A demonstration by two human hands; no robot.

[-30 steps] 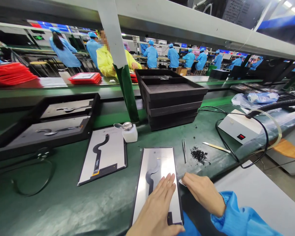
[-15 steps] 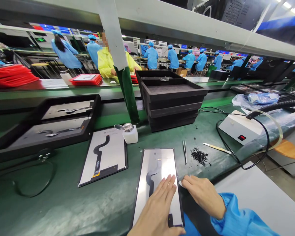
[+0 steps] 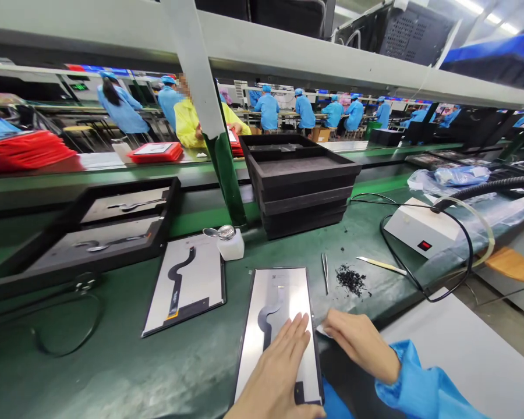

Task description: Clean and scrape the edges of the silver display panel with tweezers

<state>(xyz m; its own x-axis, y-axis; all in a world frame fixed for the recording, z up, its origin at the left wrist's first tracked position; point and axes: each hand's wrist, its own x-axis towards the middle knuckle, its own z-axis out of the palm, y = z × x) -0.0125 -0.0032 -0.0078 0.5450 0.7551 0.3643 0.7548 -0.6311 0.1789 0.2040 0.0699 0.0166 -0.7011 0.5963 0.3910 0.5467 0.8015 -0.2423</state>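
A display panel (image 3: pixel 283 291) lies face down on the green mat in front of me, a black flex ribbon curving over its silvery back. My left hand (image 3: pixel 279 366) rests flat on its lower half, fingers stretched out together. My right hand (image 3: pixel 360 343), in a blue sleeve, sits at the panel's right edge. Its fingertips are pinched on a small white piece (image 3: pixel 321 331) there. A second panel (image 3: pixel 187 282) lies to the left, apart from both hands.
Beyond the panel are tweezers (image 3: pixel 325 272), a pile of black scraps (image 3: pixel 351 280), a pale stick (image 3: pixel 382 265) and a small white dispenser bottle (image 3: pixel 230 242). Stacked black trays (image 3: pixel 301 180) stand behind, a white box with cables (image 3: pixel 421 227) to the right and open black trays (image 3: pixel 100 227) to the left. Workers sit beyond.
The view has dipped slightly, so everything sits a little lower in the picture. Both hands keep their places on the panel and at its right edge.
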